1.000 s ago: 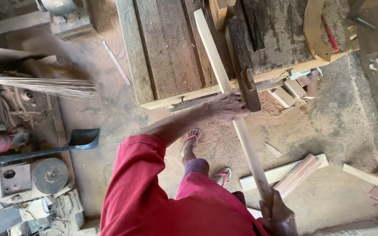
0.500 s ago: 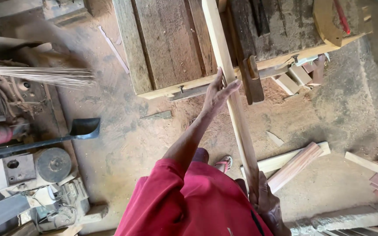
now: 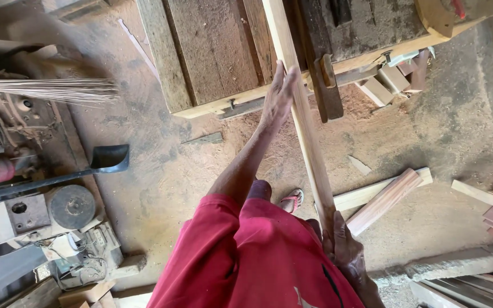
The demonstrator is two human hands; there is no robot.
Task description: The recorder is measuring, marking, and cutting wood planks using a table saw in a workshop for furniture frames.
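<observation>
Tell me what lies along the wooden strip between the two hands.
In the head view, nothing rests on the wooden strip between the left hand pressed flat against it and the right hand gripping its near end; that stretch is bare wood over the sawdust floor.

slat (image 3: pixel 303 122): pale smooth wood | bench (image 3: pixel 212 57): rough weathered wood

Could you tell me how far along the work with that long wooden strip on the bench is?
Done: sawdust and offcut blocks lie under the wooden bench. In hand: the left hand lies flat against the long wooden strip, and the right hand grips its near end. Left: most of the strip hangs off the bench, and more boards lie on the floor.
</observation>
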